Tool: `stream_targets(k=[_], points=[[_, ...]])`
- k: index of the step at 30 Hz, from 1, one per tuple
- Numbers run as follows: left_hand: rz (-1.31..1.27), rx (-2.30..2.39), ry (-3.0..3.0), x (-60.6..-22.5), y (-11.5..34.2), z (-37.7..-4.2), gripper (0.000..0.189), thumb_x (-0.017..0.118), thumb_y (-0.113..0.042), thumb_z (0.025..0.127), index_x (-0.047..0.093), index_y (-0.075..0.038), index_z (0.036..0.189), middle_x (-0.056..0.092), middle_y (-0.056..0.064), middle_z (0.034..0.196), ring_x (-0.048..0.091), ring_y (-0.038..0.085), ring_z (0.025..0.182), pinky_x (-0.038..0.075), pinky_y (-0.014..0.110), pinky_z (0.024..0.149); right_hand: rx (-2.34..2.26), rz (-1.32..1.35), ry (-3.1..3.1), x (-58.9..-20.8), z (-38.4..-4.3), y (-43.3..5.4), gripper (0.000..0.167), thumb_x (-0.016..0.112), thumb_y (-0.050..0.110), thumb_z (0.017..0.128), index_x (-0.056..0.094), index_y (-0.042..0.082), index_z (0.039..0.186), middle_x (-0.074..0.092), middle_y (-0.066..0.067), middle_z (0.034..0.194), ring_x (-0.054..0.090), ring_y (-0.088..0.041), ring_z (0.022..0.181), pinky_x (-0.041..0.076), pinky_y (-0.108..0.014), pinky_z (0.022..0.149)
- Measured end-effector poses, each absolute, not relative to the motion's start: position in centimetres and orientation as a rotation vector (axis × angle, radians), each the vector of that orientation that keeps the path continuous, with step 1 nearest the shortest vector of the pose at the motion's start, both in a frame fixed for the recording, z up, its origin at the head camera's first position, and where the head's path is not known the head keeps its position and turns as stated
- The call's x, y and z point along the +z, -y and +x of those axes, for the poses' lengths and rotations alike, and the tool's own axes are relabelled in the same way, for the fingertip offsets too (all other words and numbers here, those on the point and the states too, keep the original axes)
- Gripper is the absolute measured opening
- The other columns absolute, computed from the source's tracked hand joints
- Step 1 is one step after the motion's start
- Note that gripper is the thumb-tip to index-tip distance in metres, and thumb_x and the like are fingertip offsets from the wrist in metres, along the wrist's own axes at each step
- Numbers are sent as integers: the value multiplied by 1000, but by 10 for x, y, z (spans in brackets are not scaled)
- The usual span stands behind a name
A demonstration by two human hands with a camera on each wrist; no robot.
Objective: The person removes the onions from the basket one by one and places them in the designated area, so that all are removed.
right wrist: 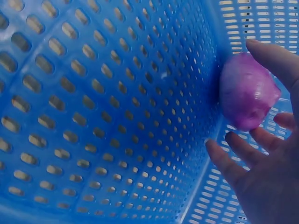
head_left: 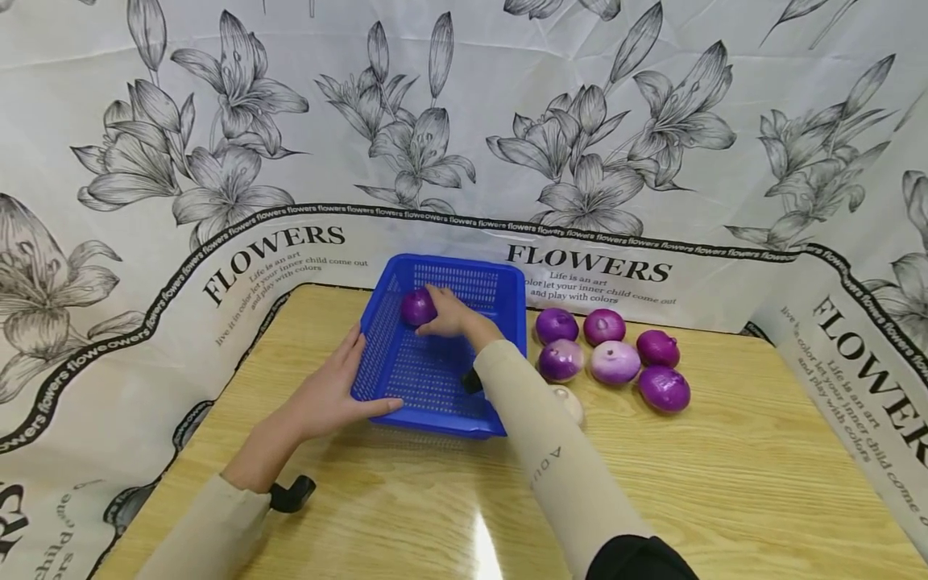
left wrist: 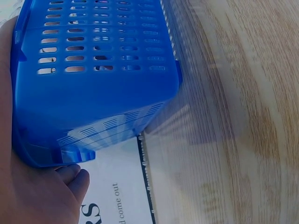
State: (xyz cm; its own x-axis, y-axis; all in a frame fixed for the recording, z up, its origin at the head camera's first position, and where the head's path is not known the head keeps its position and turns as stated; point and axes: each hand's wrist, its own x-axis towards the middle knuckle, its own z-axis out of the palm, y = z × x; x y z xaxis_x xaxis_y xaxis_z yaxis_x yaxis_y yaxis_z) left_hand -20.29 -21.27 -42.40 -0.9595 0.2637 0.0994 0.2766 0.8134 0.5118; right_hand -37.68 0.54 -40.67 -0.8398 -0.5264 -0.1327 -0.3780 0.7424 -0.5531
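A blue plastic basket [head_left: 428, 420] with slotted walls stands on the table, one purple onion [head_left: 418, 307] inside it near the back left. My right hand [head_left: 448, 313] reaches into the basket beside that onion. In the right wrist view its fingers are spread apart, with the thumb on one side of the onion [right wrist: 247, 92] and the fingertips close to its other side. My left hand [head_left: 329, 396] holds the basket's near left corner, thumb along the front rim and fingers along the left side. The left wrist view shows fingertips at the basket's rim [left wrist: 39, 164].
Right of the basket several onions sit grouped on the wooden table [head_left: 761, 451], among them a paler purple one [head_left: 615, 362]. A whitish onion [head_left: 569, 403] is partly hidden by my right sleeve. A flower-printed cloth [head_left: 435, 97] hangs behind and at both sides.
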Motion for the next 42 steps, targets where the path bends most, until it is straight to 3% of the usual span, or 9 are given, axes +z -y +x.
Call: stream_targets(k=[4,8,16,29,42], points=[[-448,-831,2977,-423,210,-203,132,63,-84,77,4,-5,165,-3,10,172,17,40,154,31,63,116,-716,-746,-2643,-407,-375,-6,85,75,32,93,29,8,161,38,-22,156,43,-37,141,40,-51,115],[-452,-830,2968,-422,208,-203,131,64,-83,78,6,-4,164,-3,10,172,18,41,154,31,64,116,-673,-787,-2612,-407,-374,-4,77,75,33,94,38,9,157,47,-17,152,47,-34,139,44,-48,112],[-444,-857,2967,-423,207,-201,131,65,-83,78,6,-4,165,-2,10,172,19,42,154,30,64,116,-637,-838,-2634,-399,-365,-6,73,79,34,91,46,10,152,52,-14,149,51,-32,136,46,-45,110],[-409,-855,2984,-422,210,-199,131,66,-82,78,4,-4,164,-3,12,172,15,43,154,27,66,117,-655,-903,-2723,-339,-331,-20,71,84,32,86,53,7,144,58,-13,141,53,-33,128,52,-42,100],[-423,-848,2986,-421,207,-200,127,69,-74,82,2,-4,164,-5,10,172,14,44,154,25,67,116,-768,-858,-2760,-315,-297,-68,72,86,39,83,56,11,142,64,-15,134,62,-32,119,56,-42,95]])
